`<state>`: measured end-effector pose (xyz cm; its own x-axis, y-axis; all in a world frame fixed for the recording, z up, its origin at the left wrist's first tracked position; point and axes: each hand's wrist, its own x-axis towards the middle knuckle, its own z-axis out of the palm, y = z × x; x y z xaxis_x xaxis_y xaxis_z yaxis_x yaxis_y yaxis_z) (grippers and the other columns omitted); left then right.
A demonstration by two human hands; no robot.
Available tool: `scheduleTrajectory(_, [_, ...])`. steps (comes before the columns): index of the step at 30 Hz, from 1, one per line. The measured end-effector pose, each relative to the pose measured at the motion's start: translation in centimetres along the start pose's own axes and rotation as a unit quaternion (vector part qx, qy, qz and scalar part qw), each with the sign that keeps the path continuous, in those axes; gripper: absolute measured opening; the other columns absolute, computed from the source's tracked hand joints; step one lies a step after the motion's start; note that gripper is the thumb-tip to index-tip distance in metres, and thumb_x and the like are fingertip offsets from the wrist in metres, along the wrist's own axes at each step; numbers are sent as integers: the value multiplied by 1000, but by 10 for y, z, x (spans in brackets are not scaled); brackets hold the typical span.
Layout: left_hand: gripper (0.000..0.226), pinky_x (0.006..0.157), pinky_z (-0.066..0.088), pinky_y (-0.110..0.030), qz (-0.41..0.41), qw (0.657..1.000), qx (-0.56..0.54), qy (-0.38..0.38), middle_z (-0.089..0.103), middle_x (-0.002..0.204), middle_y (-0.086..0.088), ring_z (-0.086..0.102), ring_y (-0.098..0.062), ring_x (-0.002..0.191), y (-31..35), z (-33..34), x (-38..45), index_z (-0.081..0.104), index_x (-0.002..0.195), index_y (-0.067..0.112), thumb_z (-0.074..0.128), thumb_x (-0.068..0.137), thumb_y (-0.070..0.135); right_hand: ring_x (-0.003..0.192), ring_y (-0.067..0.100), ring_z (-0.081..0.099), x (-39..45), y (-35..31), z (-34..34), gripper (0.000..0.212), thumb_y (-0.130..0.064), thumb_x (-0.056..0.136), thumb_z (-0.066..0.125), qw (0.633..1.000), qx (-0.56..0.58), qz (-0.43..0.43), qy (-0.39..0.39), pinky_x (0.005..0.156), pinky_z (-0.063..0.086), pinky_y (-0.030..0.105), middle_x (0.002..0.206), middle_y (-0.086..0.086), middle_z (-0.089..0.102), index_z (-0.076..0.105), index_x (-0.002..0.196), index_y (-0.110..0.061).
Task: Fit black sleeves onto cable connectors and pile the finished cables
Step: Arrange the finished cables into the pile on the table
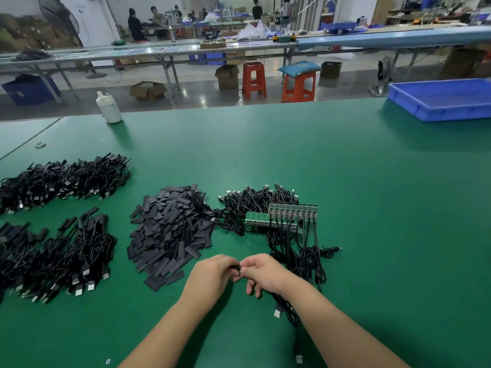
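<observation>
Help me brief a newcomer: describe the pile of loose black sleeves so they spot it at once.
On the green table, look just beyond the left hand. The sleeve pile is the only heap of flat, matte rectangles; its neighbours are tangled cables.

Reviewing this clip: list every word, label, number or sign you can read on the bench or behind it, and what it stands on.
No text here is legible.
Green circuit boards wired to black cables: any printing too small to read.
White plastic bottle at the green table's far edge: no readable label.
Brown cardboard boxes on the floor: markings blurred.
Blue plastic tray: no visible text.
</observation>
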<state>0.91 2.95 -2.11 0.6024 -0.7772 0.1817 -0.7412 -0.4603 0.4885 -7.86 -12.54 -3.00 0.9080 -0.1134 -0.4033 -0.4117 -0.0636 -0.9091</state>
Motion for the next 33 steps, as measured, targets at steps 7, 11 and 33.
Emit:
scheduleTrajectory(7, [15, 74, 50, -19, -53, 998, -36, 4, 70, 82, 16, 63, -2, 77, 2, 2, -1, 75, 89, 28, 78, 78, 18, 51, 9, 59, -1, 0, 1, 17, -6, 103, 47, 1000, -4, -3, 3, 42, 47, 20, 102, 6, 70, 63, 110, -4])
scheduleTrajectory(11, [15, 72, 51, -22, -71, 997, -40, 2, 69, 78, 20, 63, 0, 74, 2, 2, 0, 75, 87, 31, 78, 78, 20, 51, 10, 60, -1, -2, 1, 19, -6, 103, 48, 1000, -4, 3, 4, 43, 47, 20, 102, 6, 70, 63, 113, -2])
scheduleTrajectory(33, [21, 79, 52, -34, 55, 992, 98, -52, 71, 106, 12, 67, -15, 94, -8, -10, -4, 70, 113, 25, 56, 98, 28, 49, 8, 53, -3, -3, -1, 25, -6, 103, 44, 1000, -14, 6, -6, 47, 50, 21, 78, 1, 65, 61, 121, 1])
